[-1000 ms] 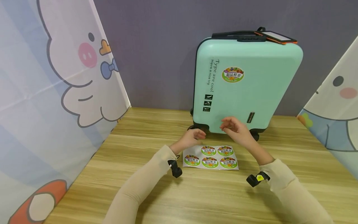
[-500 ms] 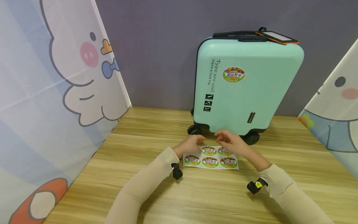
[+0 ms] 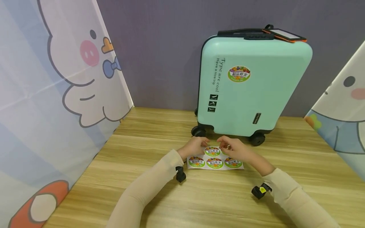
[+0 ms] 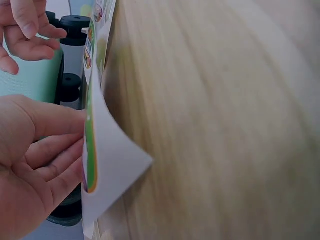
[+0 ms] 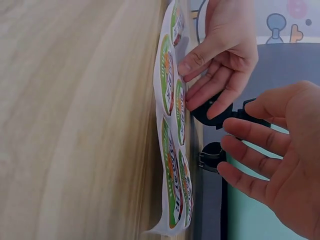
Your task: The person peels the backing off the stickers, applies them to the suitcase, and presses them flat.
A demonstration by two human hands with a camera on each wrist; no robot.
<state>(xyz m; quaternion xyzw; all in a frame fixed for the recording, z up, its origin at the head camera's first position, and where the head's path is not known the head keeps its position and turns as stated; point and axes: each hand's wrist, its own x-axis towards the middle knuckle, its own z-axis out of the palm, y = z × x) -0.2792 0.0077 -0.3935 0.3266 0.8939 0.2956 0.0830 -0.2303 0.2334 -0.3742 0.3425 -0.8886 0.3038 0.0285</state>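
Observation:
A white sheet of oval fruit stickers [image 3: 205, 156] lies on the wooden table, its near corner [image 4: 120, 160] curling up in the left wrist view. My left hand [image 3: 194, 148] is at the sheet's left end, thumb and fingertips touching its upper face. Over the right part hovers my right hand [image 3: 236, 150], fingers loosely bent and holding nothing; it hides one of the stickers. In the right wrist view its fingers [image 5: 250, 175] are apart from the sheet. Just behind stands a mint-green suitcase [image 3: 256, 91], bearing one matching oval sticker [image 3: 239, 74] high on its front.
Black wheels [image 3: 198, 131] under the suitcase stand close behind my hands. An orange-edged tag [image 3: 285, 34] lies on its top by the handle. A grey wall [image 3: 162, 63] rises behind, with cartoon-printed cloths [image 3: 71, 104] at both sides.
My right hand has come down and left, from in front of the suitcase's lower edge to over the sticker sheet. The left hand has moved slightly onto the sheet's left end.

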